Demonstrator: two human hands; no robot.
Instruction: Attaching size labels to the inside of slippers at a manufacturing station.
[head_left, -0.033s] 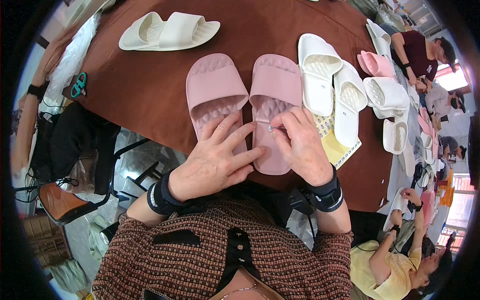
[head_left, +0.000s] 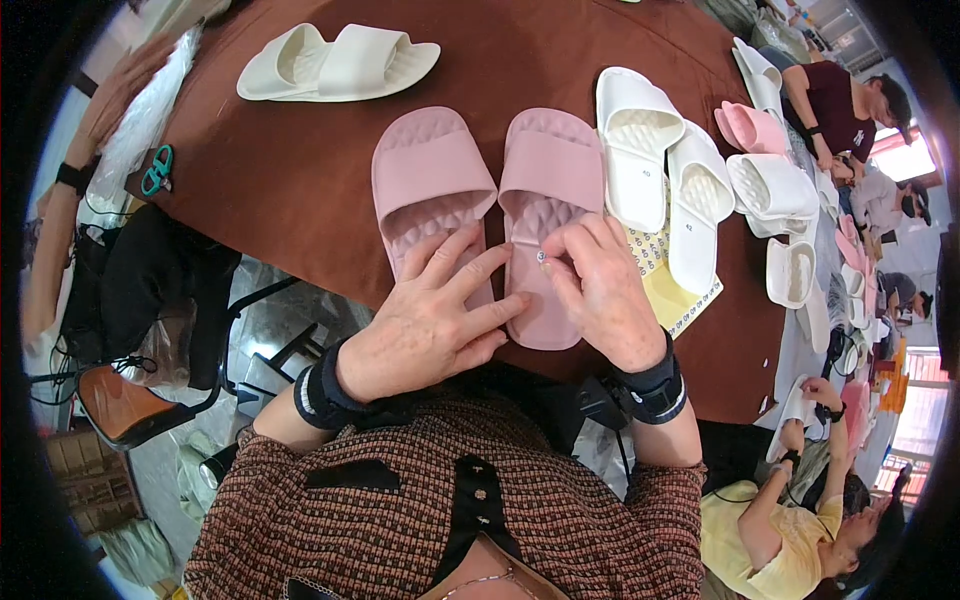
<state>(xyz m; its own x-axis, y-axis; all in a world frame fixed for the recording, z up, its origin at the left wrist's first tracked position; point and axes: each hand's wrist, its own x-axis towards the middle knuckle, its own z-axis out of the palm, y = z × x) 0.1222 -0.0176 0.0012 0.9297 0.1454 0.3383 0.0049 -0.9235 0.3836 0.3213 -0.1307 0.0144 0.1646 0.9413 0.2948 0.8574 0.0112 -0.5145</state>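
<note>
Two pink slippers lie side by side in front of me, toes pointing away. My left hand (head_left: 430,318) rests with fingers spread across the heel of the left pink slipper (head_left: 432,170), its thumb side and fingertips reaching onto the right pink slipper (head_left: 548,165). Over that right slipper's insole, my right hand (head_left: 605,285) pinches a small round white sticker (head_left: 541,256) with a dark mark between thumb and forefinger. The sticker is at or just above the insole; whether it touches is too fine to tell.
White slippers (head_left: 640,185) sit on a yellow sticker sheet (head_left: 690,305) to the right. A pale slipper (head_left: 340,65) lies at the far left of the brown-covered table (head_left: 290,190). Green-handled scissors (head_left: 157,170) lie at its left edge. Co-workers (head_left: 790,530) handle slippers along the right.
</note>
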